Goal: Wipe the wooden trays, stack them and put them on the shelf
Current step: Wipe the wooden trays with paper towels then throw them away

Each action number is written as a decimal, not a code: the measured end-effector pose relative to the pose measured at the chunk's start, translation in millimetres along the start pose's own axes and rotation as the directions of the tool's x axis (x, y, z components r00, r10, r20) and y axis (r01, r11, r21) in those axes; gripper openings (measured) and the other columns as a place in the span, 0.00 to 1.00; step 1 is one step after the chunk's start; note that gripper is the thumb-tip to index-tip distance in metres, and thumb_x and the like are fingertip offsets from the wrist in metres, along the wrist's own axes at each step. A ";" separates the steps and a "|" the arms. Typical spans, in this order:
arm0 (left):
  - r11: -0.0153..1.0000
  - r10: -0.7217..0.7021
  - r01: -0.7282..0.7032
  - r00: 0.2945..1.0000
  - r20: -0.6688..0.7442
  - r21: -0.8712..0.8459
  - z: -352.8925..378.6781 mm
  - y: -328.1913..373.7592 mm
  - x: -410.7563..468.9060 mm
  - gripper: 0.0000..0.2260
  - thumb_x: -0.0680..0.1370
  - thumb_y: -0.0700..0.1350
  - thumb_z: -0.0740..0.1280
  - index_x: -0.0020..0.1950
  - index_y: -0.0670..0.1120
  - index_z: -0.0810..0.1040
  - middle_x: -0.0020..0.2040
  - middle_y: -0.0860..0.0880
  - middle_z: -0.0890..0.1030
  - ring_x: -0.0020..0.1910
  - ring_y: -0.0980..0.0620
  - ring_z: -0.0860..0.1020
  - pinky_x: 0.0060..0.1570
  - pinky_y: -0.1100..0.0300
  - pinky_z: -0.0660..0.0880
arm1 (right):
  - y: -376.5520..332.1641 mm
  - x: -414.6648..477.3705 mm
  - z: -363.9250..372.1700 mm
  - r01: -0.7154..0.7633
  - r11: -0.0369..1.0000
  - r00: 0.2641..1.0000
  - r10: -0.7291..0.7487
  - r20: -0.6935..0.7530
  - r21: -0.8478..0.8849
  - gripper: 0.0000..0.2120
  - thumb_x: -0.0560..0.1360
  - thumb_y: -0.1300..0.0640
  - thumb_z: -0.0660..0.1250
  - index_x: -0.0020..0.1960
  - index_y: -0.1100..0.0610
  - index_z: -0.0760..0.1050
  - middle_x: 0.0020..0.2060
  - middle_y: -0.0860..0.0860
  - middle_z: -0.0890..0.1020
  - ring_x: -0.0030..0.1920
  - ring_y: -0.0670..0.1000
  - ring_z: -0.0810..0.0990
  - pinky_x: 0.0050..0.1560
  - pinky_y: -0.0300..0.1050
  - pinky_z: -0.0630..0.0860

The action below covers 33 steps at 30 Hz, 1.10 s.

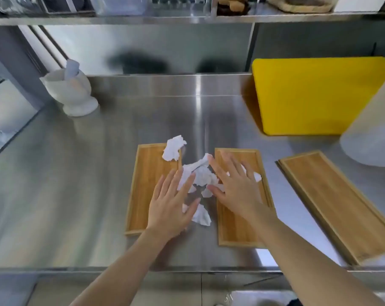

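Three shallow wooden trays lie on the steel counter (98, 195): a left tray (147, 180), a middle tray (235, 228) and a right tray (333, 199) set at an angle. Crumpled white paper towel (200, 175) lies between and partly on the left and middle trays. My left hand (171, 206) hovers flat over the left tray's right edge, fingers spread, touching the paper. My right hand (233, 184) is spread over the middle tray, with paper under its fingers. Neither hand grips anything. The shelf (143, 17) runs above the counter.
A white mortar with pestle (73, 89) stands at the back left. A yellow cutting board (315, 96) leans at the back right, beside a large white translucent container (372, 129). Containers and a wooden item sit on the shelf.
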<state>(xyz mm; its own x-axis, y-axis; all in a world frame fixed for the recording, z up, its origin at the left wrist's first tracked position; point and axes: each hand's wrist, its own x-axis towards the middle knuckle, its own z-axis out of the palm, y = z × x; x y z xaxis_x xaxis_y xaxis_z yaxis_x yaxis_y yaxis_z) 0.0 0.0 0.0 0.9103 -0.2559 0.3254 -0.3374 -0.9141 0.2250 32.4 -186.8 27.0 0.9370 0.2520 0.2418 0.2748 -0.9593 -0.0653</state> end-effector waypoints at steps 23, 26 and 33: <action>0.930 0.044 -0.021 0.998 0.053 -0.367 6.3 14.9 -4.7 0.11 0.74 0.37 0.55 0.43 0.38 0.77 0.36 0.44 0.80 0.36 0.50 0.75 0.42 0.57 0.71 | -4.7 -1.1 0.8 -0.140 0.849 0.981 0.048 0.189 0.510 0.03 0.74 0.61 0.62 0.45 0.58 0.68 0.45 0.52 0.73 0.44 0.49 0.68 0.41 0.33 0.66; 0.918 -0.014 0.030 0.999 0.045 -0.396 2.0 26.3 7.1 0.13 0.76 0.32 0.56 0.57 0.36 0.75 0.51 0.40 0.80 0.49 0.47 0.77 0.51 0.61 0.71 | 1.3 0.1 -8.2 -0.229 0.739 0.973 0.159 0.165 0.634 0.05 0.75 0.60 0.63 0.44 0.59 0.67 0.39 0.53 0.73 0.37 0.50 0.70 0.34 0.34 0.64; 0.920 0.008 0.001 1.000 0.023 -0.392 6.6 49.6 33.3 0.18 0.70 0.26 0.60 0.58 0.36 0.77 0.50 0.38 0.80 0.46 0.41 0.77 0.43 0.58 0.73 | 30.2 0.1 -26.3 -0.238 0.767 0.937 0.342 -0.067 0.595 0.02 0.76 0.62 0.60 0.48 0.59 0.71 0.41 0.49 0.74 0.39 0.46 0.74 0.38 0.28 0.66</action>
<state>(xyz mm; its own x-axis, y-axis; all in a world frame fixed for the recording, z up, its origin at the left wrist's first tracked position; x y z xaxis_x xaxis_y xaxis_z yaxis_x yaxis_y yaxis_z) 15.1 -55.9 16.0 0.9126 -0.2706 0.3064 -0.4033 -0.7181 0.5672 35.2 -219.1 50.5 0.9579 -0.1007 0.2688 0.1162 -0.7201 -0.6841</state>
